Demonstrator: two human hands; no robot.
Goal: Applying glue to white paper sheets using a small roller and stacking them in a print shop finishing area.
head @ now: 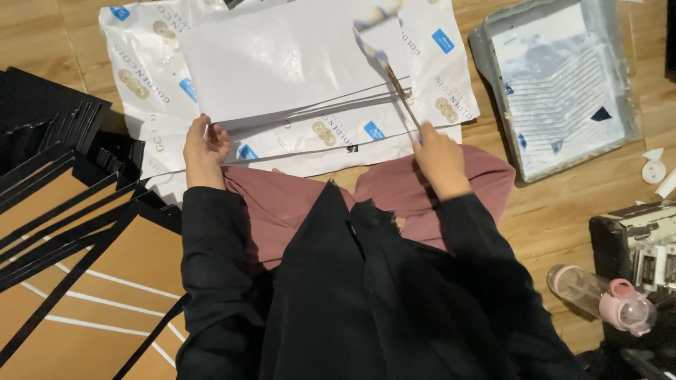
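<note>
Hands split across the white sheet stack (pixel 282 63) on the floor: left hand (pixel 204 144) pinching its near-left edge, right hand (pixel 440 158) closed on the paint roller (pixel 380 32), handle slanting far-left over the sheets, tray (pixel 563 77) lying right

A light wooden plank floor (pixel 563 218) carries printed white wrapping sheets (pixel 141 63) spread at the top, a grey plastic paint tray (pixel 486 49) to their right, black-edged brown boards (pixel 84 281) stacked at the left, and a clear bottle with a pink cap (pixel 598 295) lying at the lower right.
</note>
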